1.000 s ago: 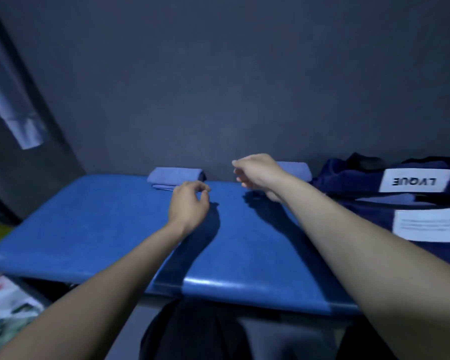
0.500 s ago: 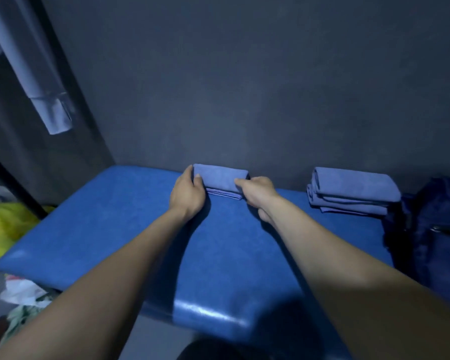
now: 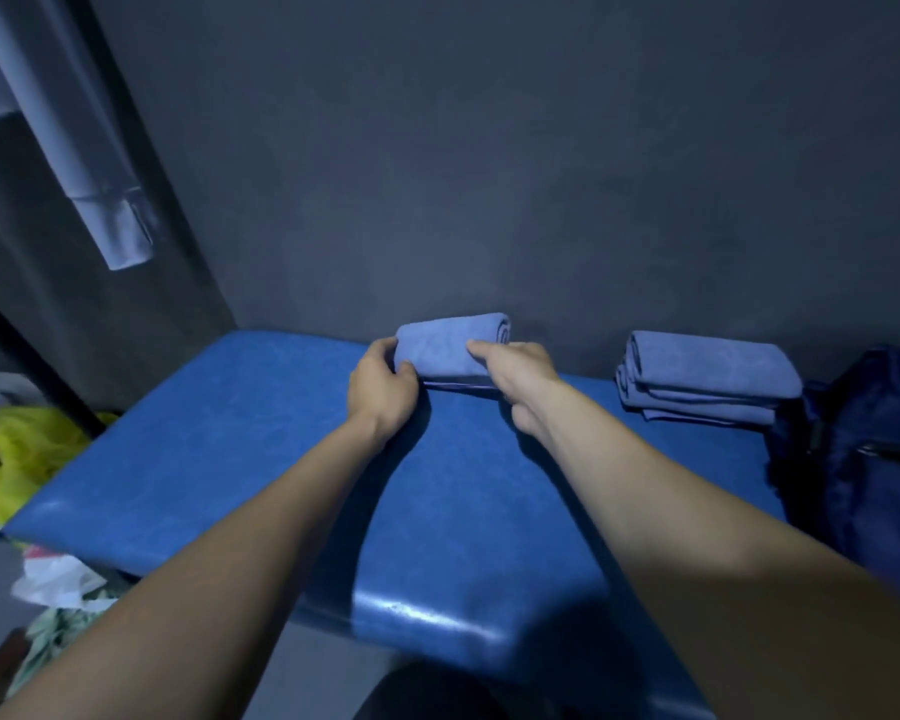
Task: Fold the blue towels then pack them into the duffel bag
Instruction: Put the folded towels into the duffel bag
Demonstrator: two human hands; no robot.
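Folded towel point(image 3: 450, 345): left hand point(image 3: 380, 389) fingers curled gripping left end; right hand point(image 3: 520, 374) pinching right end.

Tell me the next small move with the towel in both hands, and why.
Probably lift the folded towel and carry it right toward the duffel bag. The left hand and right hand already grip its two ends, it looks fully folded, and the bag sits at the bench's right end past the towel stack.
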